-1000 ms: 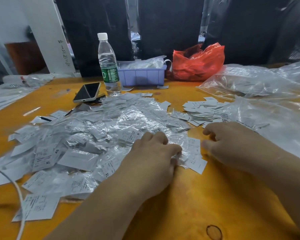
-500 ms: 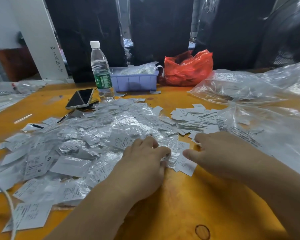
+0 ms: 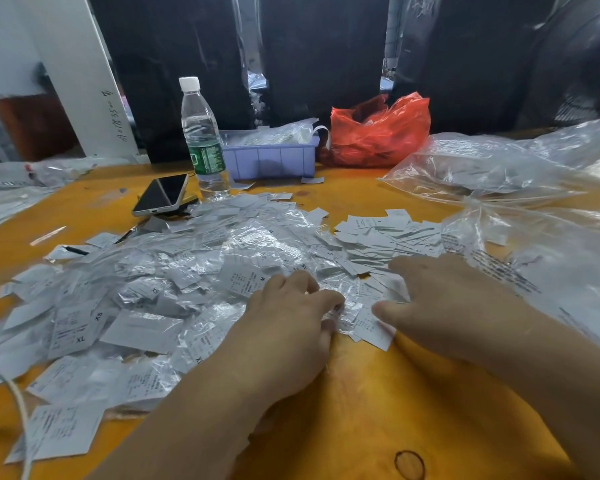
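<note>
The clear packet (image 3: 349, 296) of labels lies between the two hands, at the near edge of a pile of bagged size labels (image 3: 174, 271) printed XL, XS and M. The left hand (image 3: 284, 327) curls its fingers and pinches the packet. The right hand (image 3: 444, 306) rests straight-fingered on loose labels (image 3: 388, 237). Beyond the hands stand a phone (image 3: 161, 195) and a water bottle (image 3: 203, 140), its green label unreadable. A clear plastic bag (image 3: 534, 271) lies right of the right hand.

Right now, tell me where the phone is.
In the head view the phone lies left of centre on the orange table, just left of the water bottle, at the back edge of the label pile.
</note>
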`<action>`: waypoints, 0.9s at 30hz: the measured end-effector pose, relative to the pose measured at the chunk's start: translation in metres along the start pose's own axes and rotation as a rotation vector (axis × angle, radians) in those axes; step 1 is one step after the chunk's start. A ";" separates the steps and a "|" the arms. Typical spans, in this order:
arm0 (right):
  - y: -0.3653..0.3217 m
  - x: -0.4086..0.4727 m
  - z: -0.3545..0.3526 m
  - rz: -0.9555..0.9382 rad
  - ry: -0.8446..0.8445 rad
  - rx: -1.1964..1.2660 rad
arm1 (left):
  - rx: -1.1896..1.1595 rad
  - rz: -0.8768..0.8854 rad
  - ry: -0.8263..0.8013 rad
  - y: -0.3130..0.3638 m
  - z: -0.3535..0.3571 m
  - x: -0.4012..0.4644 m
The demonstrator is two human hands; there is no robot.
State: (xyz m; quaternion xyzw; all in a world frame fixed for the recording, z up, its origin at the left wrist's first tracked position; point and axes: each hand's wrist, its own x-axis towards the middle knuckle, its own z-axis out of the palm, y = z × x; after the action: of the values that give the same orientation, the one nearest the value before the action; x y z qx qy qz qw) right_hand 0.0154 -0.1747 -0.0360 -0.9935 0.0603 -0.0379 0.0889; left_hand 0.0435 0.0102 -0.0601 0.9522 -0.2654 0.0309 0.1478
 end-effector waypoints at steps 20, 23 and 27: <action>0.000 0.005 0.003 -0.029 0.058 0.005 | -0.016 0.003 -0.005 0.002 -0.004 -0.003; 0.001 0.005 0.004 -0.078 0.105 0.039 | -0.019 0.006 0.009 0.002 -0.005 -0.004; -0.001 0.004 0.002 -0.150 0.175 0.129 | -0.073 0.000 0.050 0.004 -0.008 -0.005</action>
State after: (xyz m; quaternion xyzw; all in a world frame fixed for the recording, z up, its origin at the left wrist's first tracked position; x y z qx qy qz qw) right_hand 0.0198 -0.1734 -0.0374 -0.9803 -0.0093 -0.1351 0.1439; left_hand 0.0373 0.0117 -0.0517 0.9452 -0.2623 0.0450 0.1890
